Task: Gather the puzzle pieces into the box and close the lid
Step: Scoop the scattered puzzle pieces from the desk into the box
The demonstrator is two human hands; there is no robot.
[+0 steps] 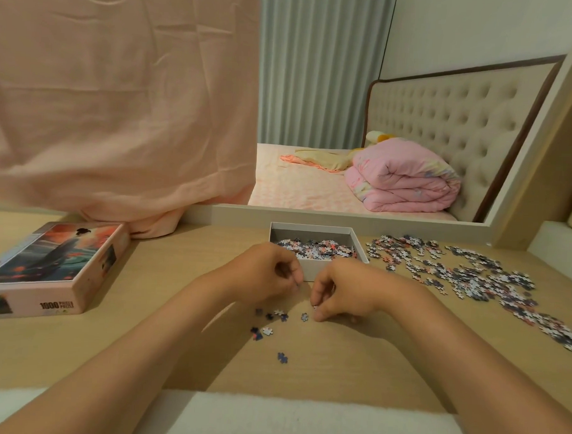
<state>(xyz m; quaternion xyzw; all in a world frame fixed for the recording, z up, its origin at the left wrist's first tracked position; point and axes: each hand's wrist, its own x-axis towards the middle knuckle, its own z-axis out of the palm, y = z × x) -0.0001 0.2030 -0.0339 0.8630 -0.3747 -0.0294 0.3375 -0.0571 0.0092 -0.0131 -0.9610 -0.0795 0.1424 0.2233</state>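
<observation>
Just near of the box (310,229), the left hand (266,271) is curled, contents unclear; the right hand (347,291) pinches one of the scattered puzzle pieces (283,316).

Bare skin only: left hand (265,275), right hand (343,291), fingers plain. The left forearm (134,358) and right forearm (468,356) are uncovered down to the frame edge. There's white fuzzy fabric (302,421) low between them; garment or not, can't tell.

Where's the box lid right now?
Head view: the lid lies far left on the table, picture side up, beside the pink cloth, well left of the open box.
</observation>
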